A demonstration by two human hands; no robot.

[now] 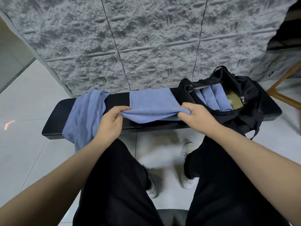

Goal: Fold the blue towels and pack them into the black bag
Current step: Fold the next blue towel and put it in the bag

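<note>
Hands: left hand (109,121), right hand (196,115) pinch towel (151,103) near corners; long axis seemingly runs away across bench (55,118).

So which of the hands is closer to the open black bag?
The right hand, gripping the blue towel right beside the black fabric bag. The left hand grips the towel's far end.

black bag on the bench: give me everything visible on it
The black bag is soft, matte fabric, slumped on the right end of the black bench. Its top gapes open, showing a tan lining and folded blue towels standing side by side inside. A metal ring sits on the left rim, a zipper pull on the right; a strap arches behind, another hangs off the bench's front. Neither hand clearly touches it.
</note>
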